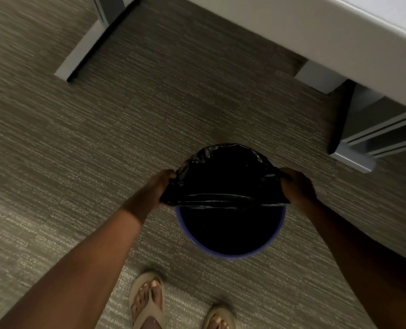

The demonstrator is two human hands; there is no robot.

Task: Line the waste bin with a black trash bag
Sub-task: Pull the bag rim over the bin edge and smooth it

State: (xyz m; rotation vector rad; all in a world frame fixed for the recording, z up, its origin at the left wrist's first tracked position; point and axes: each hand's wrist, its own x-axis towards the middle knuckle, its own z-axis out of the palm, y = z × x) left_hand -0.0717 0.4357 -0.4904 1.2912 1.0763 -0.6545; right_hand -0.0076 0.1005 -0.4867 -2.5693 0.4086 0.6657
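A round waste bin with a blue-purple rim stands on the carpet in front of me. A black trash bag is spread open over its far half, folded over the far rim. The bag's near edge stretches as a taut line across the middle of the bin mouth. My left hand grips the bag's left side and my right hand grips its right side, both at the level of the rim. The bin's inside is dark and I cannot see its bottom.
A pale desk runs across the upper right, with grey legs standing close to the bin's right. Another grey leg base lies at the upper left. My sandalled feet stand just behind the bin on grey-brown carpet.
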